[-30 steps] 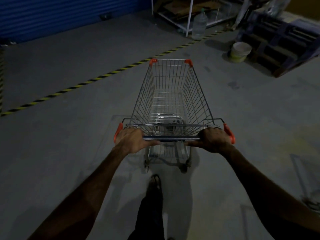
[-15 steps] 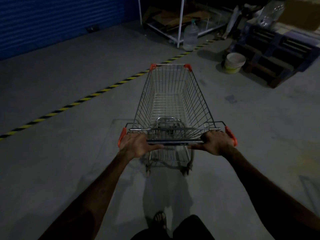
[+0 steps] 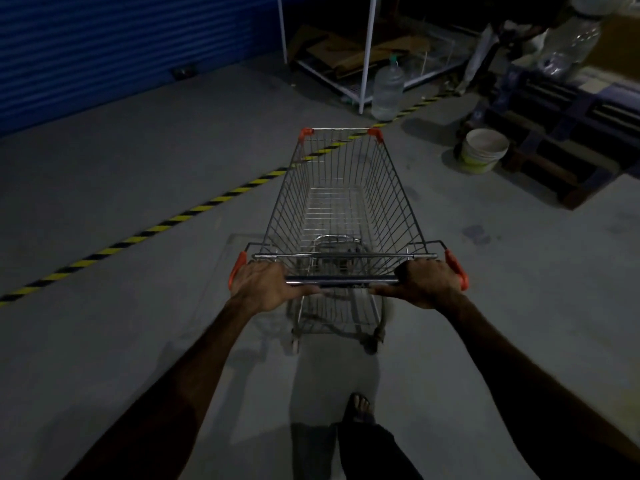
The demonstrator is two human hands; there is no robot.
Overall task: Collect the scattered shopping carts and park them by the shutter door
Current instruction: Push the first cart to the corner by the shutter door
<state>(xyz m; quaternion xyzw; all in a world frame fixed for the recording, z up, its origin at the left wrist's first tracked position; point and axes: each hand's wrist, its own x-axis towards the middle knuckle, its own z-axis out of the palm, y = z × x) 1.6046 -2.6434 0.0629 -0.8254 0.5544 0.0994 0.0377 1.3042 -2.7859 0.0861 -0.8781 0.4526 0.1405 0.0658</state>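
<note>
An empty wire shopping cart [image 3: 341, 199] with orange corner caps stands straight ahead of me on the concrete floor. My left hand [image 3: 265, 287] grips the left end of its handle bar [image 3: 341, 280]. My right hand [image 3: 427, 284] grips the right end. The cart's front edge reaches over a yellow-and-black floor stripe [image 3: 145, 233]. The blue shutter door [image 3: 114, 53] fills the far left. My sandalled foot [image 3: 360, 408] shows below the cart.
A white shelf frame [image 3: 365, 53] with cardboard stands at the back. A large water bottle [image 3: 388, 90] sits beside it. To the right are a white bucket [image 3: 483, 150] and dark blue pallets [image 3: 568, 133]. Open floor lies toward the shutter on the left.
The cart has rolled forward with both hands on the handle; its front now crosses the striped line. The shelf, bottle and bucket are closer. My step has changed.
</note>
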